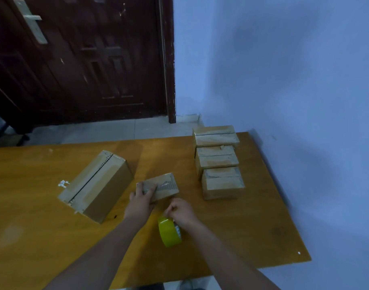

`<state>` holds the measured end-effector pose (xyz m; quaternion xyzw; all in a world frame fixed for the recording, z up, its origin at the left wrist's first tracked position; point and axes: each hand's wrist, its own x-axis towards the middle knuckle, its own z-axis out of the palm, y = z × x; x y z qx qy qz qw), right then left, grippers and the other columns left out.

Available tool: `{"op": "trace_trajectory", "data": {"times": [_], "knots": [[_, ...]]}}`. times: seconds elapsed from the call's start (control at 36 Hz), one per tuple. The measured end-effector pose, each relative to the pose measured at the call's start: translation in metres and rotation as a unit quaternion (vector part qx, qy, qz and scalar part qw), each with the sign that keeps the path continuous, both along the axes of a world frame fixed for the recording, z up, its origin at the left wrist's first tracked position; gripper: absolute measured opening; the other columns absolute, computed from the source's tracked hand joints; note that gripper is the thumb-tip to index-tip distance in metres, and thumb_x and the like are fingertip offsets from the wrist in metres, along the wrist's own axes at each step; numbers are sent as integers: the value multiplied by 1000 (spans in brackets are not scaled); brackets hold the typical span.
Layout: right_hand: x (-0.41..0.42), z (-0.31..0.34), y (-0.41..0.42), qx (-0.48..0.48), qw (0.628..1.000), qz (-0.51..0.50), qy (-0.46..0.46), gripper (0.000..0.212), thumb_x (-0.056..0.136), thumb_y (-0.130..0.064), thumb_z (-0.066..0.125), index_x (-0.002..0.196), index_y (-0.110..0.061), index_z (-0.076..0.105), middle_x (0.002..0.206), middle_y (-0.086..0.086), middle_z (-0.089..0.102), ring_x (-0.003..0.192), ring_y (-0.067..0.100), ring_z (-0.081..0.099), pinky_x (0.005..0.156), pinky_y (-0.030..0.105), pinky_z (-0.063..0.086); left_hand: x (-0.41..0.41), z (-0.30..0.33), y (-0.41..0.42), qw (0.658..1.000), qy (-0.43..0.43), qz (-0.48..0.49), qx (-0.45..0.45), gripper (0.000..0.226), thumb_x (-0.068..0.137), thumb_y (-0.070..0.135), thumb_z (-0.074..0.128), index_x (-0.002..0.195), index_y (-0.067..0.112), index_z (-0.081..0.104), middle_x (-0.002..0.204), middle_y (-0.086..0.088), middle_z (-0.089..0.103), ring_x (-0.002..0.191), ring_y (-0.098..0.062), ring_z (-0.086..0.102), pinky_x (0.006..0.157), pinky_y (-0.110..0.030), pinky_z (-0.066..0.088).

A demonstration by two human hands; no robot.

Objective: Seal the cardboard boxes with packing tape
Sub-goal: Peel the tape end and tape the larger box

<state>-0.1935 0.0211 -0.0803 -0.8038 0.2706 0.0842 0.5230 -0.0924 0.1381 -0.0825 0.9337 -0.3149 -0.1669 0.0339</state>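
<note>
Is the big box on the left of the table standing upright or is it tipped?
Tipped. The big box leans with its near bottom edge on the table, its seamed top facing up-left.

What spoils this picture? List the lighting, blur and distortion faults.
Head view: dim, with a blue cast on the wall; the door is nearly black; wide-angle bending curves the table edges; both hands, left and right, and the small box are soft; light glares off the tape roll.
</note>
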Motion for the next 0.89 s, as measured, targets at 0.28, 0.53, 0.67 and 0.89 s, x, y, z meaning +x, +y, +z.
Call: {"op": "trace_trajectory", "data": {"times": [0.28, 0.53, 0.67, 0.89], "knots": [[18, -5, -21, -16, 998, -62, 5, 36, 84, -6, 58, 52, -20, 50, 91, 4, 54, 86, 28, 56, 68, 37, 48, 31, 0, -40, 998, 41, -40, 1, 68, 98, 6, 42, 150, 35, 9, 158, -9, -14, 140, -35, 13, 96, -44, 46], [39, 12, -44, -31, 990, -134, 24, 32, 86, -8, 57, 57, -22, 56, 146, 8, 42, 135, 18, 38, 106, 39, 38, 60, 9, -89, 994, 92, -54, -15, 84, 89, -10, 43, 150, 38, 11, 157, -5, -17, 140, -34, 10, 105, -43, 38], [57, 13, -56, 4, 979, -201, 41, 29, 87, -3, 54, 64, -18, 63, 140, 1, 45, 125, 20, 47, 99, 35, 41, 81, 17, -107, 991, 102, -87, -21, 77, 89, -8, 39, 150, 35, 17, 158, -9, -10, 139, -35, 16, 107, -44, 36], [69, 28, -42, -18, 969, -242, 58, 22, 90, -4, 53, 73, -14, 64, 84, 2, 62, 80, 18, 55, 62, 24, 42, 101, 30, -79, 990, 72, -116, -37, 59, 94, 25, 51, 146, 24, 23, 152, -10, 14, 132, -33, 29, 99, -44, 41]]}}
